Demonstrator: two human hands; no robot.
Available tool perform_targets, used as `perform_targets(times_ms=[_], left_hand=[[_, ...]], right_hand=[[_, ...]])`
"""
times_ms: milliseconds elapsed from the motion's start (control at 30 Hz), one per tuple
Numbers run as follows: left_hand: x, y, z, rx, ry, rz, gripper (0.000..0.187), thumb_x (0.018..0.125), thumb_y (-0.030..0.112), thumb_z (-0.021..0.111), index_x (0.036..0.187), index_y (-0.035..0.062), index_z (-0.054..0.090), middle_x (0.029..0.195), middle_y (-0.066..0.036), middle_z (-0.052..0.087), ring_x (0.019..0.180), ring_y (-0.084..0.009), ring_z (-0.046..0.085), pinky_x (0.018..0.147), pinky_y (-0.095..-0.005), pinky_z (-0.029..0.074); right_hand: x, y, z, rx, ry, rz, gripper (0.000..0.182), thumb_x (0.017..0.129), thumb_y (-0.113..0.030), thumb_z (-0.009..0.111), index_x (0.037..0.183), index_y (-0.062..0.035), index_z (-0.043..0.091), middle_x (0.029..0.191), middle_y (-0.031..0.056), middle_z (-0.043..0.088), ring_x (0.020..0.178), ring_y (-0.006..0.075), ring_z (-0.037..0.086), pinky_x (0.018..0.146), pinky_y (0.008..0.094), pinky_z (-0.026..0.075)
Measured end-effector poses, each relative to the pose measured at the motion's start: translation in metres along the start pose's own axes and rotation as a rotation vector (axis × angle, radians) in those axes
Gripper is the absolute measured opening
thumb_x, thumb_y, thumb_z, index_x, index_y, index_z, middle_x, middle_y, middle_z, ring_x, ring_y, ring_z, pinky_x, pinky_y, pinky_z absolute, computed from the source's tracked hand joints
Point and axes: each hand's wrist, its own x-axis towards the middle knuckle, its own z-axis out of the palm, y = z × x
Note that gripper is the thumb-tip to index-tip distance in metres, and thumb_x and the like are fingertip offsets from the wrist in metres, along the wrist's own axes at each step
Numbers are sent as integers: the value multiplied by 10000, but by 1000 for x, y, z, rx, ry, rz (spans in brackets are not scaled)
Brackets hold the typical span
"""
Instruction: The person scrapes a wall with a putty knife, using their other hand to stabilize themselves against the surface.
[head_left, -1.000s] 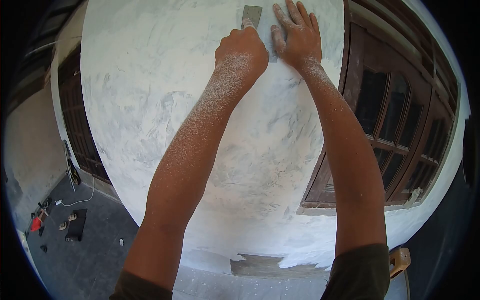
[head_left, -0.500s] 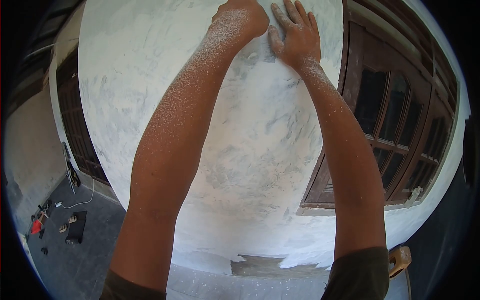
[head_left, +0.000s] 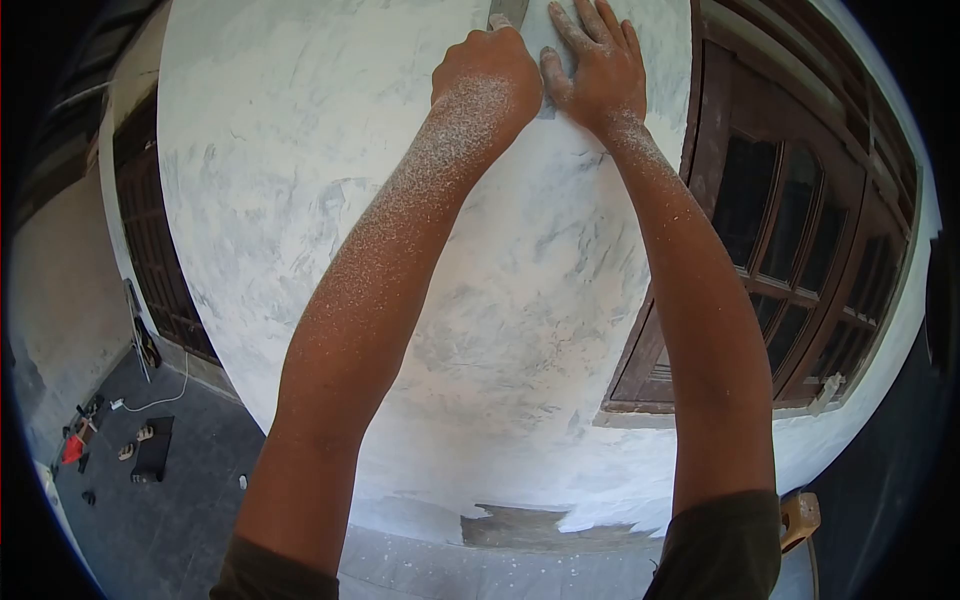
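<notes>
While the white, grey-streaked wall (head_left: 530, 320) fills the middle, with a brown window (head_left: 788, 215) at its right, the right hand (head_left: 598, 72) lies on it, fingers spread. The left hand (head_left: 487, 82) is wrapped around a scraper (head_left: 510, 12), whose blade shows just above the fist. Scraping seems the step in hand; the next move likely calls for steady, even blade pressure.
</notes>
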Motion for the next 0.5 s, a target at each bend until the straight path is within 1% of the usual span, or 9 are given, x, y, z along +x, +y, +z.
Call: perform_targets(times_ms=[100, 167, 200, 233, 300, 333, 367, 433, 500], left_hand=[[5, -2, -6, 12, -5, -10, 397, 960, 175, 652, 1317, 3, 642, 1172, -223, 712, 1109, -330, 717, 926, -424, 600], [34, -5, -7, -144, 41, 39, 386, 973, 177, 639, 1317, 4, 643, 1162, -219, 714, 1112, -332, 715, 929, -429, 599], [49, 4, -27, -243, -249, -260, 545, 980, 271, 669, 1421, -8, 513, 1341, -241, 606, 1191, -385, 644, 988, -462, 562], [41, 5, -26, -240, -251, -258, 545, 980, 271, 669, 1421, -8, 513, 1341, -241, 606, 1191, -385, 644, 988, -462, 562], [7, 3, -19, -28, -21, 22, 384, 985, 176, 625, 1325, -3, 636, 1178, -227, 708, 1120, -337, 712, 946, -434, 592], [-6, 5, -15, 1, -87, -43, 484, 949, 203, 642, 1404, 50, 580, 1203, -250, 699, 1133, -375, 700, 980, -481, 567], [-15, 0, -1, -32, -6, -30, 483, 942, 206, 654, 1395, 54, 589, 1199, -256, 698, 1115, -380, 706, 977, -485, 568], [-13, 0, 2, -26, 67, -38, 485, 933, 207, 660, 1387, 47, 594, 1198, -250, 701, 1106, -378, 710, 972, -484, 571], [12, 2, -20, -22, -53, 0, 400, 980, 200, 646, 1317, -15, 629, 1205, -227, 696, 1147, -326, 700, 945, -444, 590]], right_hand=[[6, 4, 1, -6, 16, -13, 615, 900, -278, 609, 1469, -55, 544, 1612, 199, 392, 1518, 384, 304, 1266, 516, 195], [4, 3, 1, 6, 10, -14, 622, 896, -279, 617, 1469, -51, 542, 1610, 200, 395, 1513, 388, 312, 1263, 518, 203], [4, 3, 1, 5, 10, -11, 622, 896, -279, 617, 1469, -51, 542, 1610, 200, 395, 1513, 388, 312, 1263, 518, 203], [5, 3, -1, 9, 5, -7, 627, 893, -282, 620, 1470, -50, 542, 1610, 200, 395, 1514, 389, 312, 1264, 518, 202], [3, 2, -2, 14, -11, -4, 632, 890, -284, 623, 1470, -49, 541, 1610, 199, 395, 1514, 390, 311, 1264, 518, 201], [3, 2, -2, 12, -7, -2, 633, 888, -284, 624, 1468, -44, 542, 1611, 200, 394, 1514, 392, 311, 1264, 519, 201], [3, 2, -1, 10, -1, 3, 635, 885, -285, 625, 1465, -40, 543, 1611, 201, 393, 1514, 393, 310, 1264, 519, 200], [4, 2, 0, 7, 10, 2, 636, 883, -285, 627, 1462, -36, 545, 1611, 202, 393, 1514, 394, 310, 1264, 519, 200], [4, 3, 1, 9, 5, -4, 637, 880, -286, 629, 1459, -33, 547, 1610, 203, 394, 1515, 394, 309, 1265, 519, 199]])
